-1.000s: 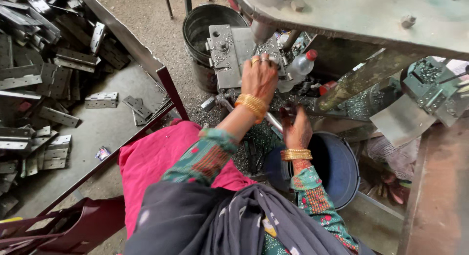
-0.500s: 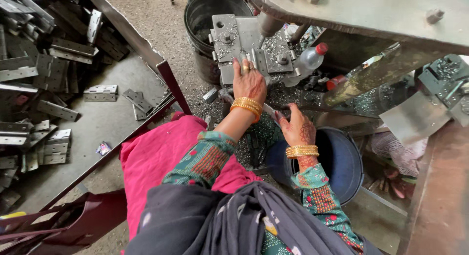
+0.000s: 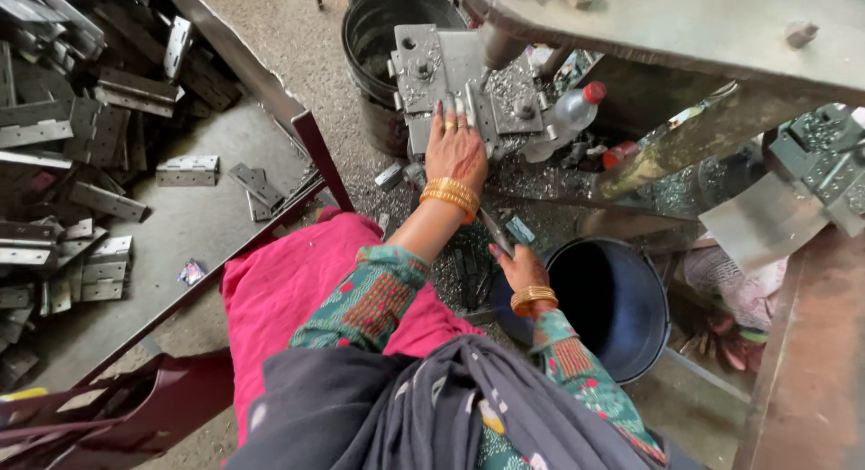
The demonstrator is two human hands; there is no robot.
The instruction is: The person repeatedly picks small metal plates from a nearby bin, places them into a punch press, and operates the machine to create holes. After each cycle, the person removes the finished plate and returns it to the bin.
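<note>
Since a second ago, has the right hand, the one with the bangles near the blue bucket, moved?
Yes. The right hand has dropped away from the grey metal block toward the rim of the blue bucket, now beside a thin metal bar.

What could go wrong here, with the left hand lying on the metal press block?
1. The left hand lies flat on the grey press block, close beside the vertical ram; the fingers could be pinched.
2. Metal chips cover the floor where the right hand reaches; sharp edges may cut bare skin.
3. The loose dark shawl and bangles hang near the machine and might catch.
</note>
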